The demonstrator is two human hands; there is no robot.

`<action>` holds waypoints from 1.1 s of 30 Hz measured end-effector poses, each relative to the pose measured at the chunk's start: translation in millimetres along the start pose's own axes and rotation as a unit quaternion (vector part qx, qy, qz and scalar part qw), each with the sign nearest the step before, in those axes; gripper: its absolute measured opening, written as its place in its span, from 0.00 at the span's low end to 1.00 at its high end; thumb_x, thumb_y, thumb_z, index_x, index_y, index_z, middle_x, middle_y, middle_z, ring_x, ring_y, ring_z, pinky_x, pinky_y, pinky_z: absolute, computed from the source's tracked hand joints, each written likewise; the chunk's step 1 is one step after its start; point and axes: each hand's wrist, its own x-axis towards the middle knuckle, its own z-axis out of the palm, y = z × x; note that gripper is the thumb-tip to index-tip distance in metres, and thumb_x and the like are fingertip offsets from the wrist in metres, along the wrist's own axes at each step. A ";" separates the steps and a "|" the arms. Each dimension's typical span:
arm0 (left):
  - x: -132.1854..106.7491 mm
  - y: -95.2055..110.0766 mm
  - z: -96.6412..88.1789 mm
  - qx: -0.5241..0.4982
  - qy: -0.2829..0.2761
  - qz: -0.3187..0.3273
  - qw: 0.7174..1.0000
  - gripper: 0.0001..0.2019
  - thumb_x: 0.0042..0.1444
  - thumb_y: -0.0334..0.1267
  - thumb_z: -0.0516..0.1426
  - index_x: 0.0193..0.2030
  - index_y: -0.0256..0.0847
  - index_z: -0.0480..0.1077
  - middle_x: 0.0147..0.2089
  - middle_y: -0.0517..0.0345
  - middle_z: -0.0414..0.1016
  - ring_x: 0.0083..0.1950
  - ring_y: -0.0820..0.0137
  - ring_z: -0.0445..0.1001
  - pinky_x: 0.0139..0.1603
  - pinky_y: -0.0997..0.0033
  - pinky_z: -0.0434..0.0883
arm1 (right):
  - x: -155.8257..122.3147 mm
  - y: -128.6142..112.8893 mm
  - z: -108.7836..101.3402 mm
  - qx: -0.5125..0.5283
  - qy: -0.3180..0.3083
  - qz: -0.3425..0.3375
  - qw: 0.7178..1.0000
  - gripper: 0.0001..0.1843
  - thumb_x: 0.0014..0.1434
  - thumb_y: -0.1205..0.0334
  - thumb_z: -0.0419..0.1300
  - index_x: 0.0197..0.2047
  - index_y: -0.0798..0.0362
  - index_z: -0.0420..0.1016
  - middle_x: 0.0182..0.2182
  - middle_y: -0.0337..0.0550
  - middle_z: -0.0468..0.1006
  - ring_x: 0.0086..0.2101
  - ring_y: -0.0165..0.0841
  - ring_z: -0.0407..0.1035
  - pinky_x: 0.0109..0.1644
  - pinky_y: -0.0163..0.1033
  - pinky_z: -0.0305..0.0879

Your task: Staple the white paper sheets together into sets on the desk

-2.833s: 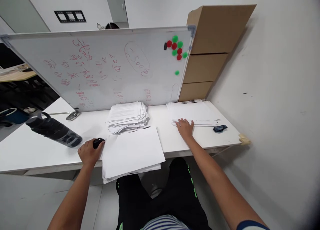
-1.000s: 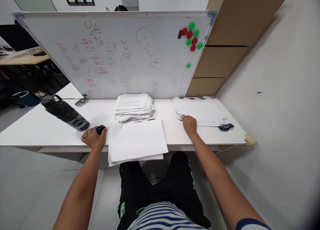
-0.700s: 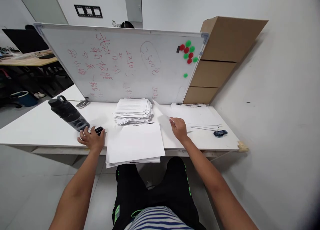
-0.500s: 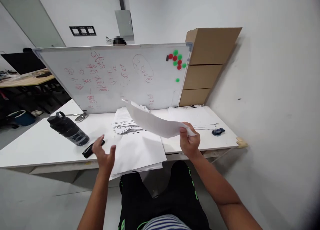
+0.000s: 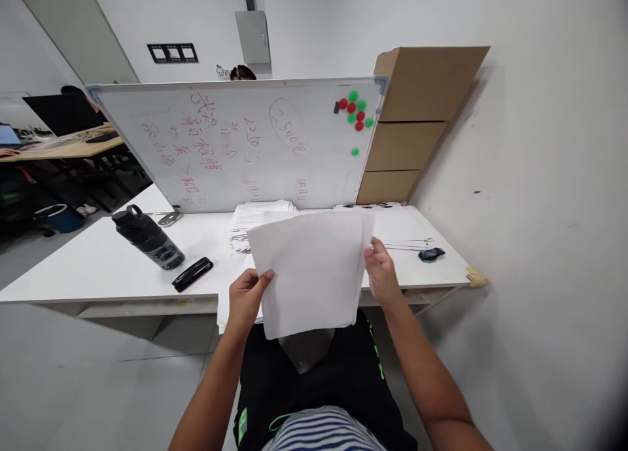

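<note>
I hold a few white paper sheets (image 5: 311,271) up in front of me above the table's near edge. My left hand (image 5: 246,297) grips their lower left edge, thumb on top. My right hand (image 5: 381,274) pinches their right edge. Behind the sheets lies a thick stack of printed papers (image 5: 255,216), partly hidden. A flat pile of white sheets (image 5: 223,310) under my left hand overhangs the white table (image 5: 88,268). A black stapler (image 5: 191,273) lies on the table left of my left hand, untouched.
A dark water bottle (image 5: 148,238) lies left of the stapler. A whiteboard (image 5: 235,143) with red writing and magnets leans at the table's back. More sheets (image 5: 407,232) and a small dark object (image 5: 431,254) lie at right. Cardboard boxes (image 5: 412,117) stand against the wall.
My right hand lifted sheets off the right-hand pile and carried them to the middle. My left hand let go of the stapler and took hold of the sheets' left edge.
</note>
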 end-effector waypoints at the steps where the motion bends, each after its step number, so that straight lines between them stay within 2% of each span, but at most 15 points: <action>1: 1.8 -2.8 1.2 -0.016 0.010 0.000 1.000 0.13 0.45 0.45 0.70 0.25 0.41 0.73 0.27 0.60 0.75 0.29 0.71 0.72 0.29 0.72 0.70 | -3.8 14.6 -7.2 0.018 -0.020 0.042 0.999 0.34 0.58 0.36 0.61 0.61 0.46 0.68 0.48 0.46 0.81 0.46 0.42 0.76 0.50 0.48 0.73; 4: 8.7 -12.3 7.2 -0.084 0.056 0.005 0.995 0.17 0.44 0.46 0.71 0.23 0.41 0.68 0.27 0.61 0.75 0.32 0.72 0.74 0.35 0.71 0.72 | -23.4 57.6 -24.0 0.041 -0.096 0.152 0.983 0.35 0.56 0.32 0.61 0.58 0.47 0.73 0.53 0.48 0.79 0.52 0.45 0.74 0.55 0.51 0.70; 6: 12.4 -18.8 13.1 -0.138 0.096 0.001 0.986 0.19 0.43 0.46 0.71 0.24 0.41 0.66 0.29 0.62 0.76 0.34 0.72 0.75 0.39 0.71 0.73 | -41.9 77.3 -25.4 0.077 -0.093 0.178 0.977 0.37 0.53 0.29 0.60 0.56 0.46 0.74 0.56 0.49 0.77 0.55 0.47 0.72 0.58 0.54 0.68; 9: 14.2 -28.0 24.2 -0.195 0.120 -0.023 0.973 0.18 0.43 0.47 0.71 0.30 0.42 0.68 0.34 0.61 0.78 0.39 0.72 0.77 0.45 0.70 0.74 | -71.2 86.6 -7.9 0.150 -0.104 0.167 0.969 0.42 0.50 0.27 0.61 0.62 0.42 0.70 0.62 0.47 0.71 0.60 0.47 0.67 0.61 0.57 0.65; 11: 12.9 -33.9 32.5 -0.207 0.113 -0.034 0.971 0.18 0.45 0.47 0.70 0.35 0.42 0.70 0.37 0.59 0.79 0.42 0.71 0.78 0.48 0.69 0.74 | -85.4 82.2 12.0 0.163 -0.129 0.155 0.966 0.43 0.49 0.32 0.67 0.64 0.41 0.67 0.63 0.47 0.70 0.62 0.47 0.64 0.64 0.57 0.62; 13: 10.2 -39.4 40.0 -0.204 0.105 -0.039 0.972 0.18 0.47 0.48 0.70 0.38 0.42 0.71 0.39 0.58 0.80 0.44 0.70 0.78 0.49 0.68 0.74 | -90.8 74.6 31.4 0.150 -0.104 0.150 0.972 0.43 0.49 0.39 0.71 0.64 0.42 0.67 0.62 0.46 0.72 0.63 0.46 0.63 0.68 0.55 0.58; 16: 5.8 -45.6 43.9 -0.190 0.090 -0.044 0.977 0.18 0.48 0.47 0.69 0.41 0.43 0.72 0.43 0.57 0.79 0.45 0.70 0.78 0.47 0.69 0.74 | -82.7 64.9 46.9 0.117 0.004 0.158 0.980 0.39 0.53 0.44 0.69 0.65 0.45 0.66 0.63 0.46 0.71 0.63 0.45 0.63 0.69 0.55 0.57; 18: 5.2 -47.9 37.1 -0.187 0.065 -0.051 0.979 0.19 0.47 0.46 0.69 0.42 0.44 0.71 0.45 0.57 0.78 0.45 0.70 0.77 0.45 0.69 0.73 | -71.5 60.0 44.4 0.058 0.065 0.155 0.984 0.38 0.54 0.43 0.68 0.64 0.48 0.68 0.62 0.48 0.71 0.63 0.47 0.64 0.69 0.56 0.57; 21: 11.1 -47.5 10.3 -0.171 0.060 -0.041 0.983 0.24 0.45 0.45 0.70 0.48 0.46 0.69 0.47 0.58 0.76 0.46 0.70 0.76 0.44 0.69 0.73 | -53.7 51.0 26.3 -0.072 0.089 0.136 0.984 0.36 0.53 0.42 0.67 0.61 0.52 0.72 0.59 0.51 0.74 0.63 0.48 0.63 0.70 0.55 0.54; 24: 23.9 -41.3 -25.5 -0.101 0.073 0.004 0.992 0.32 0.47 0.46 0.69 0.58 0.49 0.65 0.56 0.53 0.73 0.53 0.68 0.74 0.50 0.68 0.71 | -37.3 38.3 6.3 -0.128 0.039 0.132 0.982 0.34 0.55 0.43 0.67 0.60 0.51 0.73 0.58 0.49 0.75 0.61 0.47 0.65 0.68 0.52 0.59; 27: 38.7 -29.7 -51.6 0.017 0.006 0.043 0.999 0.38 0.48 0.45 0.69 0.65 0.50 0.59 0.64 0.45 0.68 0.62 0.62 0.69 0.60 0.59 0.67 | -20.4 26.3 -3.1 -0.128 -0.042 0.128 0.983 0.32 0.55 0.45 0.67 0.60 0.48 0.74 0.57 0.47 0.77 0.58 0.45 0.69 0.63 0.49 0.65; 30: 52.2 -16.4 -62.3 0.155 -0.021 0.074 0.985 0.45 0.44 0.44 0.71 0.68 0.50 0.57 0.68 0.45 0.63 0.68 0.56 0.63 0.67 0.50 0.60 | -2.5 18.6 -0.7 -0.132 -0.114 0.131 0.976 0.29 0.55 0.46 0.67 0.57 0.48 0.76 0.54 0.46 0.79 0.55 0.46 0.71 0.59 0.49 0.68; 33: 62.8 -6.2 -66.3 0.176 -0.038 0.066 0.981 0.40 0.43 0.47 0.71 0.63 0.43 0.64 0.64 0.43 0.69 0.65 0.55 0.68 0.65 0.51 0.63 | 13.6 16.0 8.2 -0.152 -0.149 0.141 0.967 0.26 0.53 0.47 0.68 0.53 0.50 0.79 0.48 0.46 0.82 0.51 0.47 0.73 0.56 0.51 0.70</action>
